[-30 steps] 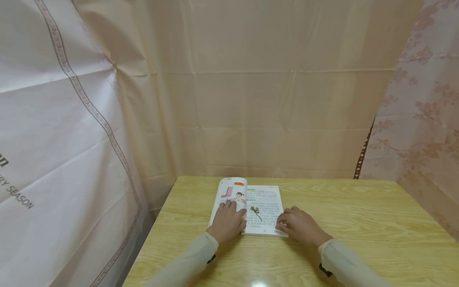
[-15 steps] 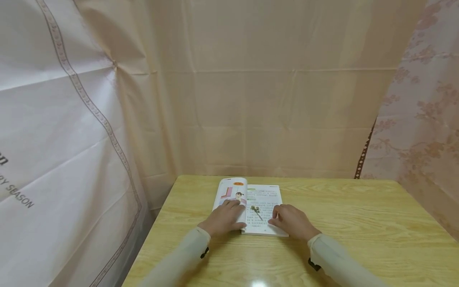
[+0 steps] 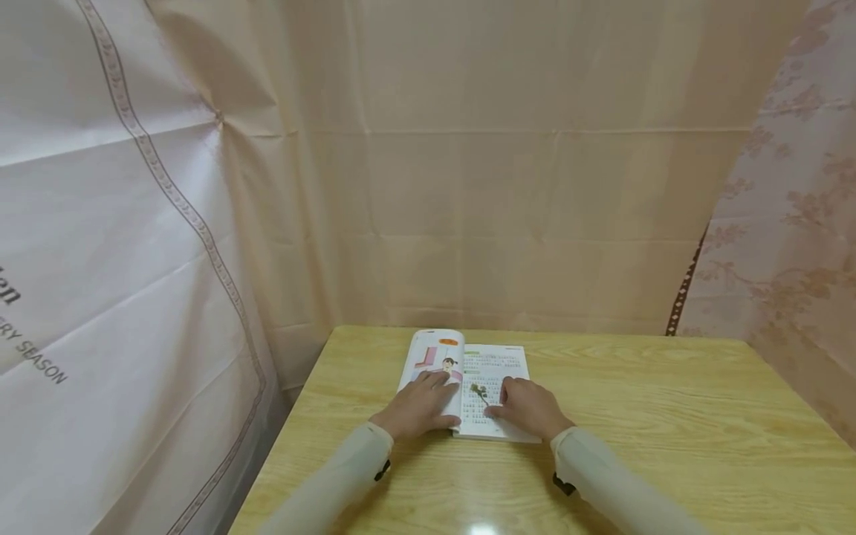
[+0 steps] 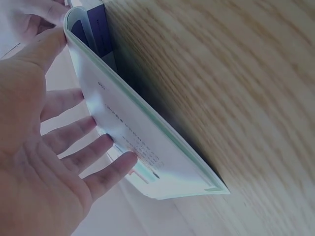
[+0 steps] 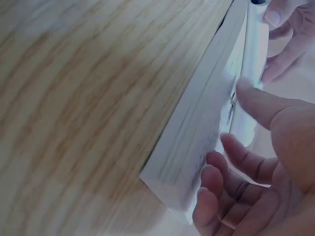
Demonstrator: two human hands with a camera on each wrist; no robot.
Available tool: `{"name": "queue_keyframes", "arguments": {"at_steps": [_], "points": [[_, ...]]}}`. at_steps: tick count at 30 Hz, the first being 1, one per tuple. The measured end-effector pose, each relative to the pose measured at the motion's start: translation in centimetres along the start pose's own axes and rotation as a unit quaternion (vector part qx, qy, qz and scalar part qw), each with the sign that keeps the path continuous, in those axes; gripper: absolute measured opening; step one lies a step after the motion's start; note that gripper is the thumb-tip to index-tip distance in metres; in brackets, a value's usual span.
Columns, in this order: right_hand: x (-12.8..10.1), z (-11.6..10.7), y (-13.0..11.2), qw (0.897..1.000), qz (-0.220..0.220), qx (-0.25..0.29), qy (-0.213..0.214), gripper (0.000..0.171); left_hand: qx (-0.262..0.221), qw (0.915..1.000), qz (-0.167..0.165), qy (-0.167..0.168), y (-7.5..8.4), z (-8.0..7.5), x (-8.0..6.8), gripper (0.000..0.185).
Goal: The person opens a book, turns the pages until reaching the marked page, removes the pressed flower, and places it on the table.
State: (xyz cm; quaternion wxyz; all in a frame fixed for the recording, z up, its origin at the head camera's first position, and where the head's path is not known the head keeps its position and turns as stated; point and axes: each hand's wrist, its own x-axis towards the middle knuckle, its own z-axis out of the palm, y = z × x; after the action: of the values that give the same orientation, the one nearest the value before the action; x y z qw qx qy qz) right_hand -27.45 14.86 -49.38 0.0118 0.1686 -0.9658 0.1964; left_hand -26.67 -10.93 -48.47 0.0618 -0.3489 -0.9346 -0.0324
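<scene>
An open book (image 3: 491, 364) lies on the wooden table (image 3: 635, 416), with a picture on its left page and text on its right. A small dried sprig (image 3: 478, 391) rests on the right page near the spine. My left hand (image 3: 420, 405) lies flat on the left page, fingers straight and spread, as the left wrist view shows for that hand (image 4: 64, 152) and the book (image 4: 142, 142). My right hand (image 3: 527, 406) rests on the right page just right of the sprig, fingers loosely bent. In the right wrist view this hand (image 5: 251, 177) hovers over the book's edge (image 5: 197, 137).
Beige and white cloth hangs close behind the table (image 3: 508, 186) and on the left (image 3: 134, 260). A floral curtain (image 3: 789, 223) hangs on the right. The table's left edge (image 3: 294, 416) drops off beside the book.
My right hand has slid left across the right page, from the book's right edge towards the sprig. The left hand stays flat on the left page.
</scene>
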Motion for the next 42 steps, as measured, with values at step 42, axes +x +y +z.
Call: {"name": "queue_keyframes", "arguments": {"at_steps": [42], "points": [[2.3,0.9,0.0,0.998,0.012,0.056,-0.029,0.021,0.001,0.9999,-0.009,-0.008,-0.4,0.7,0.0,0.072]]}}
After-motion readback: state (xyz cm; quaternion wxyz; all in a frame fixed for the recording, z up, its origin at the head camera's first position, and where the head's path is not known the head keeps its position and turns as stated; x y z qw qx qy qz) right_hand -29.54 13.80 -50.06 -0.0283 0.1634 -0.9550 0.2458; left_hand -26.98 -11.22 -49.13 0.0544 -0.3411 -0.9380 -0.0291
